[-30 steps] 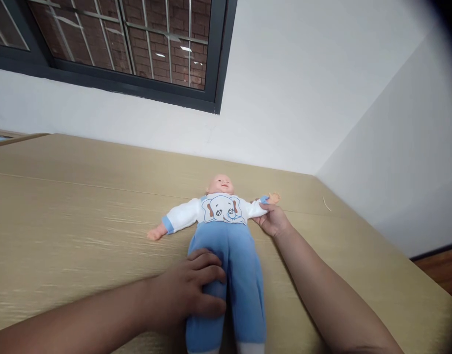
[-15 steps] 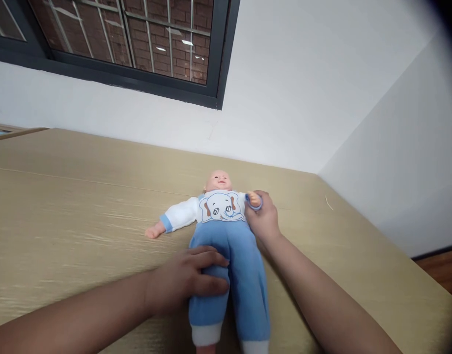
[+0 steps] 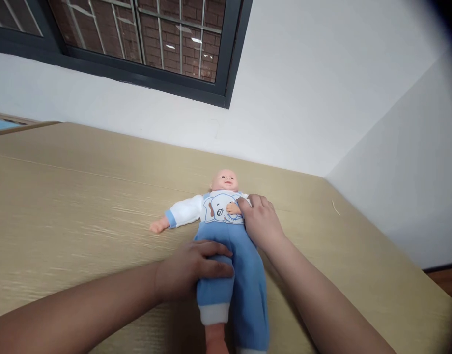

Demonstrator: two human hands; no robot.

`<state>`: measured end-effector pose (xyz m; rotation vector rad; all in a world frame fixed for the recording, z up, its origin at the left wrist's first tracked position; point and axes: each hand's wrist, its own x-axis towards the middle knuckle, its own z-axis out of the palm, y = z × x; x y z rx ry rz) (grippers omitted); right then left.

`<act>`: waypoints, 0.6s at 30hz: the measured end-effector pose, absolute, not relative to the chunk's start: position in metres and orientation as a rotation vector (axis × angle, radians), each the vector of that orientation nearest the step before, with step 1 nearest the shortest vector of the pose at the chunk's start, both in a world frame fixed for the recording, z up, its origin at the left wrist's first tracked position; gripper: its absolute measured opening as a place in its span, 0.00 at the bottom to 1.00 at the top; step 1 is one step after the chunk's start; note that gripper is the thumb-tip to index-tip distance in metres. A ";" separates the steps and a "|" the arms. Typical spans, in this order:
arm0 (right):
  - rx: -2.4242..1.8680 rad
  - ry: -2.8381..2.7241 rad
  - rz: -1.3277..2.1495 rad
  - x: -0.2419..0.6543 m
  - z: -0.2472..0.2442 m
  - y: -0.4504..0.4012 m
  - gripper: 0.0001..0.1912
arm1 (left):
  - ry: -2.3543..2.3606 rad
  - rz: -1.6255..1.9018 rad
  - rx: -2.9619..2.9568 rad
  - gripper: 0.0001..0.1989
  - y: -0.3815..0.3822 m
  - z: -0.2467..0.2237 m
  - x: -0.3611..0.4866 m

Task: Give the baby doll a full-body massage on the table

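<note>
A baby doll lies on its back on the wooden table, head toward the wall. It wears a white top with an elephant print and blue trousers with white cuffs. My left hand is wrapped over the doll's leg on the left, around the knee. On the right side, my right hand grips the doll's sleeved arm and holds it bent across the chest. The small doll hand rests over the elephant print. The doll's other arm stretches out to the left on the tabletop.
Behind the table is a white wall with a dark-framed barred window. A thin pale strand lies on the table at right. Something light blue shows beyond the far left edge.
My right hand has folded the doll's arm inward, from beside the body onto the chest. My left hand has raised the leg slightly, and more of the bare foot end shows.
</note>
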<state>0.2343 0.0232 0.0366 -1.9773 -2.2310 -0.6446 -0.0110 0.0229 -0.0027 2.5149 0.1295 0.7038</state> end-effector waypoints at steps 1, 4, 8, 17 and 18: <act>-1.985 -2.243 -0.657 0.234 0.037 0.023 0.17 | 0.141 0.701 2.492 0.16 0.023 -0.003 -0.010; -1.993 -2.269 -0.678 0.232 0.037 0.021 0.15 | 0.193 0.683 2.415 0.17 0.023 -0.001 -0.008; -1.985 -2.265 -0.662 0.232 0.036 0.021 0.17 | 0.255 0.676 2.336 0.16 0.024 0.001 -0.005; -1.845 -2.046 -0.241 0.261 0.026 0.033 0.19 | 0.238 0.713 2.364 0.17 0.020 0.005 -0.010; -1.815 -1.966 -0.124 0.269 0.024 0.035 0.17 | 0.215 0.730 2.402 0.17 0.018 0.006 -0.011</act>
